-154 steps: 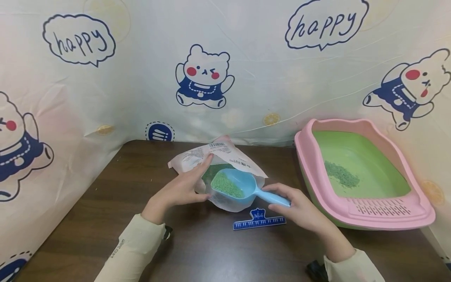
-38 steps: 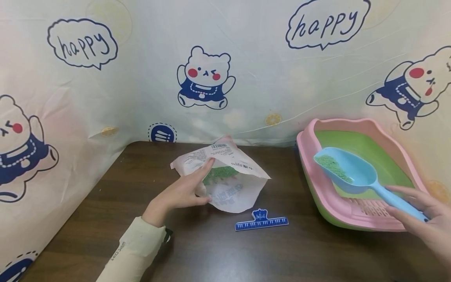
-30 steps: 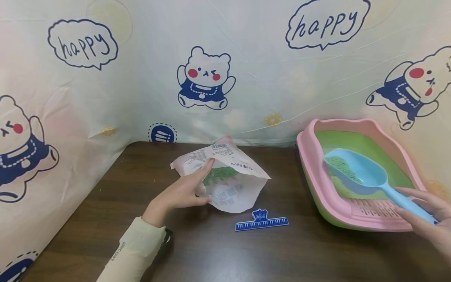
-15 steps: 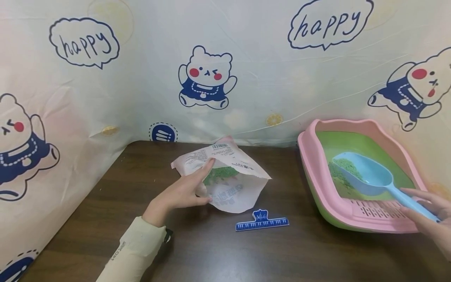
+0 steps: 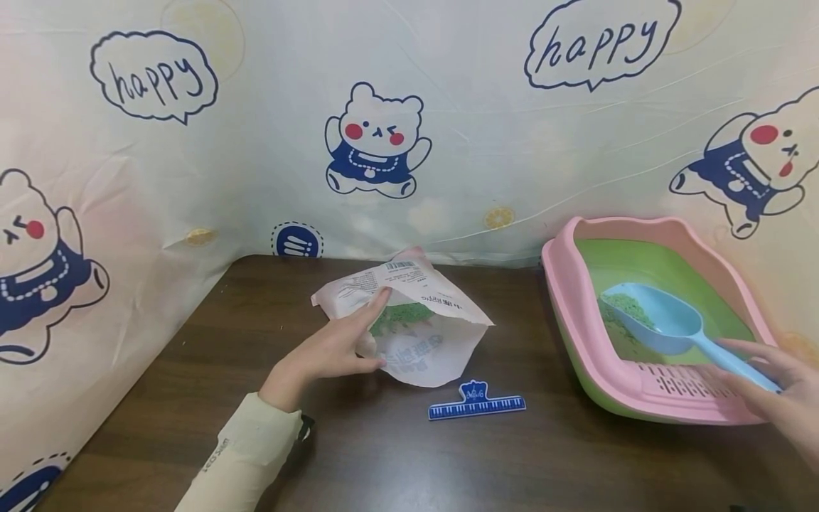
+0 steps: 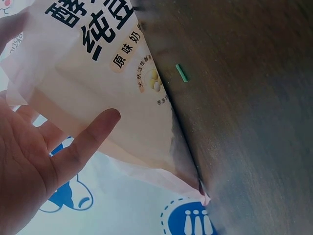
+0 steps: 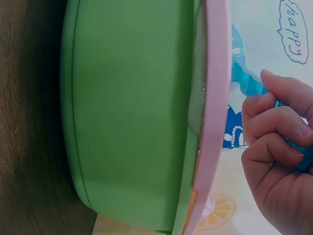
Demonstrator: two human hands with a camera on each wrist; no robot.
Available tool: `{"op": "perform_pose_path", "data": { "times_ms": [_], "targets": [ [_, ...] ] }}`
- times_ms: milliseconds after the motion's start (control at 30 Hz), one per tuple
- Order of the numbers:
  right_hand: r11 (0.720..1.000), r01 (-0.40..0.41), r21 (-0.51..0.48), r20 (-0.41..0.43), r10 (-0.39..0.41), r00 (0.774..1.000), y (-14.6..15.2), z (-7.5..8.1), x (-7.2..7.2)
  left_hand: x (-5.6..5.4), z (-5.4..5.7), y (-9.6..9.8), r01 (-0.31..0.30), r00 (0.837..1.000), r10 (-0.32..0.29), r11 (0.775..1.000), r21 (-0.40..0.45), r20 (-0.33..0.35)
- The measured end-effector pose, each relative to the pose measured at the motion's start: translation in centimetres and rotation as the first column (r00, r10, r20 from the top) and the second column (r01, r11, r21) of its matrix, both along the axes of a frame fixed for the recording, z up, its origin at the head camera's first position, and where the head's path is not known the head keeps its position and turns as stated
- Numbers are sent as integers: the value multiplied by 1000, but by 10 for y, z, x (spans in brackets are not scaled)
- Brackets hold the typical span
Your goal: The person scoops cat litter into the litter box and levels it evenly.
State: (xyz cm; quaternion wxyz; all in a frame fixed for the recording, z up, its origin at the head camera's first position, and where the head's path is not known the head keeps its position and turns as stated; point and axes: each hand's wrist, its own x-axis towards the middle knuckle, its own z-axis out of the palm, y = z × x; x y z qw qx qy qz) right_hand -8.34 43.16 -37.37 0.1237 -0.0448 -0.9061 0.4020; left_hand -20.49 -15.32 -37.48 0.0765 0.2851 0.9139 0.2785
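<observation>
A blue scoop (image 5: 675, 313) with green cat litter (image 5: 630, 308) in it sits low over the inside of the pink and green litter box (image 5: 555, 284). My right hand (image 5: 790, 398) grips its handle; in the right wrist view the curled fingers (image 7: 274, 127) wrap that handle beside the box's pink rim. My left hand (image 5: 326, 352) is at the mouth of a pale pink litter bag (image 5: 441, 348), thumb and forefinger spread apart at its lips. One straight finger (image 6: 93, 139) lies along the bag in the left wrist view. Green litter shows inside the mouth.
A blue clip (image 5: 476, 402) with a piano-key pattern lies on the dark wooden table (image 5: 384, 455) in front of the bag. One green litter stick (image 6: 181, 73) lies on the wood near the bag. A printed cloth (image 5: 461, 156) hangs behind the table.
The scoop of litter has gone from the bag's mouth rightward to the litter box, lowered into it, and lately shifted slightly left. My left hand and the bag stay nearly still.
</observation>
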Motion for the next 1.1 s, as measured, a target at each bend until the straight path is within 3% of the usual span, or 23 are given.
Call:
{"op": "perform_pose_path", "data": {
  "times_ms": [233, 433, 667, 1100],
  "targets": [
    [1000, 9, -15, 49, -8, 999, 2, -1, -6, -1, -1, 1, 12, 1000, -12, 1000, 5, 11],
    [999, -43, -17, 8, 43, 999, 4, 1, -12, -2, -2, 0, 11, 1000, -11, 1000, -3, 4],
    [998, -35, 54, -35, 37, 999, 4, 2, -15, 0, -2, -1, 2, 1000, -2, 1000, -13, 0],
    [991, -71, 110, 17, 70, 997, 1, 4, -22, 0, -2, -1, 3, 1000, -2, 1000, -13, 6]
  ]
}}
